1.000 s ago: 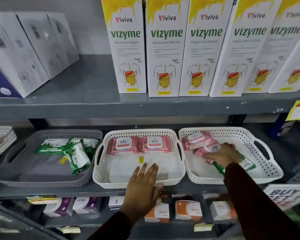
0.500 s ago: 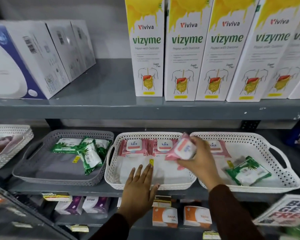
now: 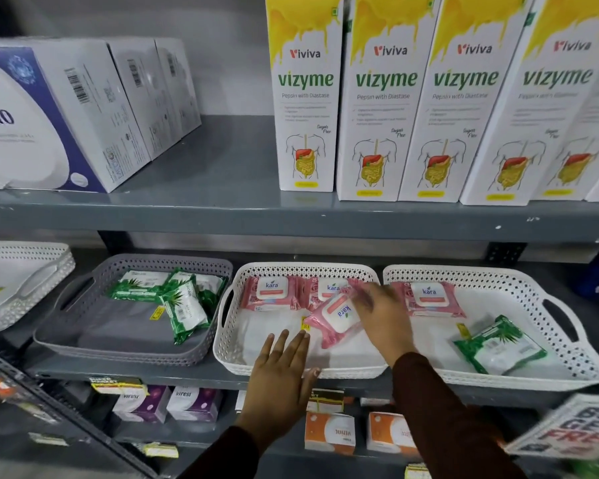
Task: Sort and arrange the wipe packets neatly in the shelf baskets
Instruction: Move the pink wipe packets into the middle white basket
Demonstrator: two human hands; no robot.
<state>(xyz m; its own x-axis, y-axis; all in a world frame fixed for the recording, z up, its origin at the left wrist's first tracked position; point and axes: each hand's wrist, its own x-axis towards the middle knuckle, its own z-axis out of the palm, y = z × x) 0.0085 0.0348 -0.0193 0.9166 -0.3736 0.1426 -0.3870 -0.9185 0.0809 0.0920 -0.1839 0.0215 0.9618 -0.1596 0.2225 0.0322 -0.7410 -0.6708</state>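
Observation:
Three baskets stand side by side on the middle shelf. The grey basket [image 3: 118, 354] on the left holds several green wipe packets [image 3: 184, 305]. The middle white basket [image 3: 222, 340] has two pink Kara packets [image 3: 270, 292] flat along its back and a third pink packet [image 3: 336, 316] lying tilted in front of them. My right hand [image 3: 384, 316] hovers over that basket with blurred fingers spread, its palm against the tilted packet's right edge. My left hand [image 3: 281, 371] lies flat on the middle basket's front rim. The right white basket [image 3: 585, 368] holds one pink packet [image 3: 429, 297] and one green packet [image 3: 498, 344].
The shelf above carries tall yellow-and-white Vizyme boxes [image 3: 384, 98] and white boxes [image 3: 83, 115]. Another white basket [image 3: 25, 281] sits at the far left. Below are purple boxes [image 3: 191, 402], orange boxes [image 3: 329, 433] and a promo sign [image 3: 574, 433] at the right.
My right hand carried a pink packet from the right basket to the middle basket, where it now lies tilted. The view shifted left. My left hand stayed on the rim.

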